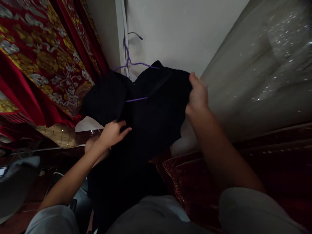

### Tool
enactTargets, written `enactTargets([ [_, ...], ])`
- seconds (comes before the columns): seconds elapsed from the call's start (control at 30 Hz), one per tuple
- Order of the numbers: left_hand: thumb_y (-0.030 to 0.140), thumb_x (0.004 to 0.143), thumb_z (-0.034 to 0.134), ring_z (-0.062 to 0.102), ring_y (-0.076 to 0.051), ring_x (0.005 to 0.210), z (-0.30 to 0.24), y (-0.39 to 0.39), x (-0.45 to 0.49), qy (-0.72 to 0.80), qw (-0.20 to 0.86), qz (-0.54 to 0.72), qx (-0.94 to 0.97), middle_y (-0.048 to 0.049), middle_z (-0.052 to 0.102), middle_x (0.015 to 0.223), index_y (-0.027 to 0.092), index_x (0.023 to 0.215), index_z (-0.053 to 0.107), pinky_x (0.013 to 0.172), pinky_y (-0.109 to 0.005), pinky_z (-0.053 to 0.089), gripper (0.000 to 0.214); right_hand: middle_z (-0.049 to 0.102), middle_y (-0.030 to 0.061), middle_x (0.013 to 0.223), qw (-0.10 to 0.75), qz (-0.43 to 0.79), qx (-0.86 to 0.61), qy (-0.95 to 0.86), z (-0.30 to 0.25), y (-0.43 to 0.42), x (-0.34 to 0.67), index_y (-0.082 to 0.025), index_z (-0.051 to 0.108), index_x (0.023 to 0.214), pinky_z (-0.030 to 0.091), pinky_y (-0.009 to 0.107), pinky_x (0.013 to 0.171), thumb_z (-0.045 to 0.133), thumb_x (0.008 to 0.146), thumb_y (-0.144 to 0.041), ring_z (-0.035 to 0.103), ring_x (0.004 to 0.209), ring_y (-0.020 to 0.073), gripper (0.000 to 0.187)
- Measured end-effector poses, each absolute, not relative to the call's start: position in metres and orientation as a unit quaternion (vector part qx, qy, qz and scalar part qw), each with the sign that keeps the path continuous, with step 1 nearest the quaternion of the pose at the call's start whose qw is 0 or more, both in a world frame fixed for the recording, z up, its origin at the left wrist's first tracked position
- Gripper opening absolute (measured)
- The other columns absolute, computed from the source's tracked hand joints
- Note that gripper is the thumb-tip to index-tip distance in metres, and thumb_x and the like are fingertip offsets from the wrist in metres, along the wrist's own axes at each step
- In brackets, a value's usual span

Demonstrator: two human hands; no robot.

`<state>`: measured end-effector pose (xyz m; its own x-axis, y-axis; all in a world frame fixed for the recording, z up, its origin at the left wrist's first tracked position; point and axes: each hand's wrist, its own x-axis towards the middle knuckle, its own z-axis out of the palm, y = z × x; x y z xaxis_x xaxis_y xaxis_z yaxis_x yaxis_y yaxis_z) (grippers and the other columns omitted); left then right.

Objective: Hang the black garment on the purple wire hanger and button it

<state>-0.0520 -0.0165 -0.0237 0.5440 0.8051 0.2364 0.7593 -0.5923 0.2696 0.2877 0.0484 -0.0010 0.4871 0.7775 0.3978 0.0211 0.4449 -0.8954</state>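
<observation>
A black shirt (156, 117) hangs from a purple wire hanger (129, 61), its neckline drooping so that the hanger's lower bar shows across the opening. My left hand (113, 133) holds the front of the shirt below the neckline, thumb pointing right and fingers curled into the cloth. At the right shoulder end, my right hand (198, 94) grips the shirt's edge and pulls it out to the side. Folds deep in the dark cloth cannot be made out.
A red curtain (48, 58) with gold and silver flowers hangs at the left. Shiny clear plastic wrap (253, 87) covers something large at the right. Below it is carved dark red wood furniture (209, 182). A pale wall (175, 32) stands behind the hanger.
</observation>
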Motion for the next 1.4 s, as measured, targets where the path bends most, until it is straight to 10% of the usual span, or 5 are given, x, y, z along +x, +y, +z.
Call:
enactTargets([
  [0.2,0.029,0.095,0.063,0.055,-0.015,0.062,-0.034,-0.052,-0.038,0.44,0.185,0.367,0.799,0.0025,0.054,0.065,0.021,0.072,0.05,0.062,-0.03,0.044,0.028,0.067,0.0053,0.117,0.809,0.138,-0.446,-0.359,-0.019,-0.027,0.207,-0.031,0.06,0.103,0.054,0.047,0.103,0.068,0.088,-0.039,0.064,0.117,0.0265,0.019],
  [0.53,0.024,0.094,0.067,0.072,-0.023,0.107,-0.049,-0.105,-0.012,0.412,0.29,0.534,0.679,-0.0085,0.059,0.139,0.038,0.14,0.046,0.087,-0.04,0.066,0.052,0.07,0.002,0.095,0.644,0.366,-0.407,-0.534,-0.076,-0.104,0.132,-0.028,0.068,0.1,0.057,0.035,0.077,0.084,0.081,-0.04,0.067,0.086,0.0198,0.029],
  [1.07,0.028,0.095,0.07,0.074,-0.02,0.088,-0.042,-0.125,-0.017,0.459,0.298,0.572,0.611,-0.0036,0.071,0.109,0.043,0.164,0.013,0.081,-0.04,0.065,0.091,0.071,0.0038,0.107,0.629,0.342,-0.371,-0.591,-0.074,-0.114,0.118,-0.031,0.07,0.115,0.059,0.037,0.079,0.081,0.087,-0.034,0.067,0.094,0.0213,0.03],
  [1.27,0.024,0.096,0.07,0.071,-0.02,0.094,-0.046,-0.126,-0.018,0.437,0.281,0.55,0.654,-0.0034,0.073,0.103,0.031,0.123,0.072,0.084,-0.035,0.06,0.027,0.07,-0.0001,0.087,0.696,0.301,-0.372,-0.535,-0.072,-0.114,0.111,-0.028,0.074,0.097,0.055,0.031,0.071,0.073,0.093,-0.026,0.065,0.078,0.0155,0.005],
  [1.4,0.018,0.095,0.07,0.068,-0.016,0.088,-0.048,-0.123,-0.018,0.433,0.262,0.577,0.641,-0.002,0.073,0.093,0.023,0.102,0.079,0.08,-0.027,0.054,0.013,0.07,0.0013,0.089,0.671,0.309,-0.37,-0.563,-0.075,-0.111,0.11,-0.024,0.074,0.102,0.056,0.028,0.073,0.07,0.095,-0.026,0.066,0.081,0.0144,0.009],
])
